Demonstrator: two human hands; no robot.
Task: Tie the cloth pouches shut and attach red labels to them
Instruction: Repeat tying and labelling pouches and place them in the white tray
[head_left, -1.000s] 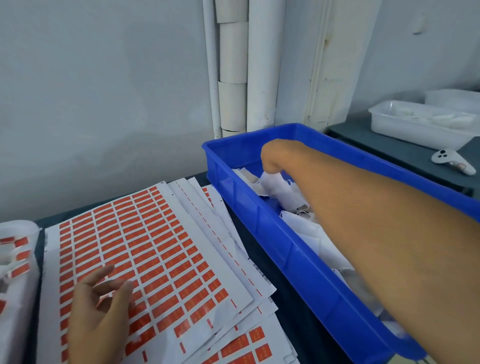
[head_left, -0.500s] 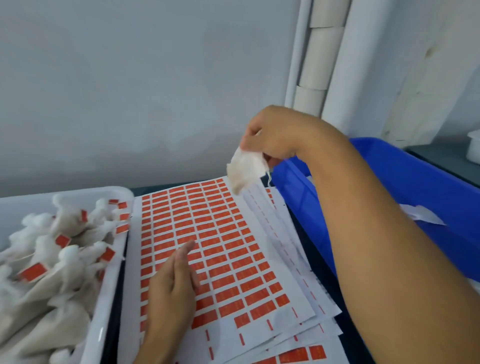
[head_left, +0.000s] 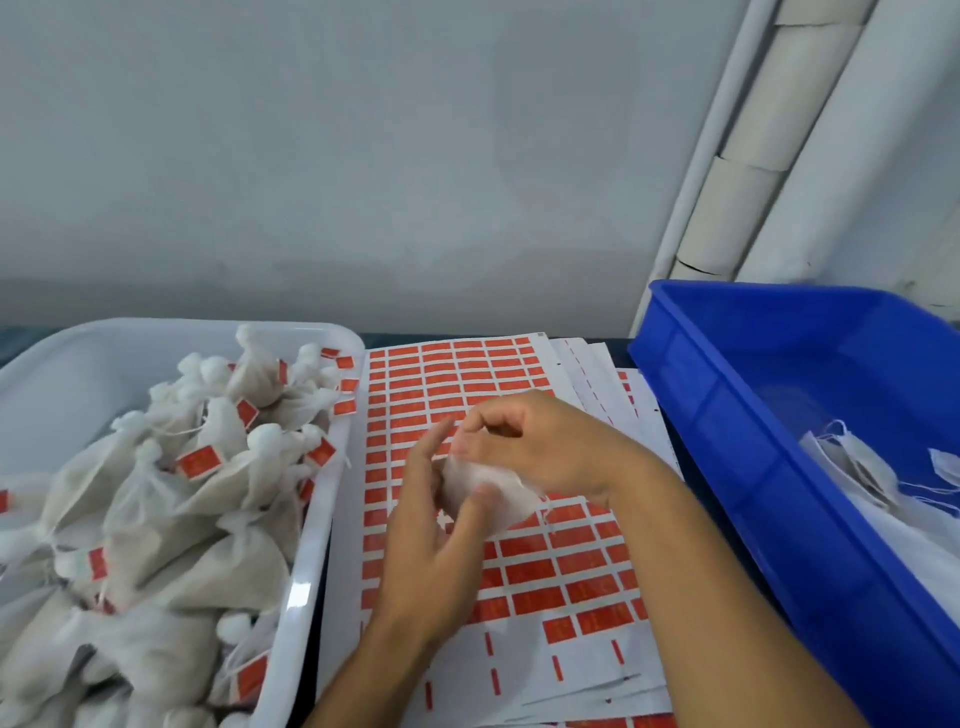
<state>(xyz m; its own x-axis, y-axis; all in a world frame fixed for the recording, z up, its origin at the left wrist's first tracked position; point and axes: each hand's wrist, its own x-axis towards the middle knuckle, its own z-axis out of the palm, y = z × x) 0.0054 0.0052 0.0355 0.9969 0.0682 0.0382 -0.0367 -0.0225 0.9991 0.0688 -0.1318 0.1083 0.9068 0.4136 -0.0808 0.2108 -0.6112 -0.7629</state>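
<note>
In the white tray (head_left: 317, 525), many tied pouches (head_left: 171, 499) wear red labels; our left hand (head_left: 431, 551) and right hand (head_left: 540, 452) grip one untied pouch (head_left: 493, 493).

The pouch (head_left: 485, 493) is off-white. The label sheet (head_left: 467, 395) is white with a grid of red rectangles and red dashes along its bare strips. The tray (head_left: 306, 571) is white, its pouches (head_left: 171, 499) off-white with red labels. The bin (head_left: 779, 415) is bright blue, the wall (head_left: 363, 156) pale grey, the desk (head_left: 15, 338) dark.
</note>
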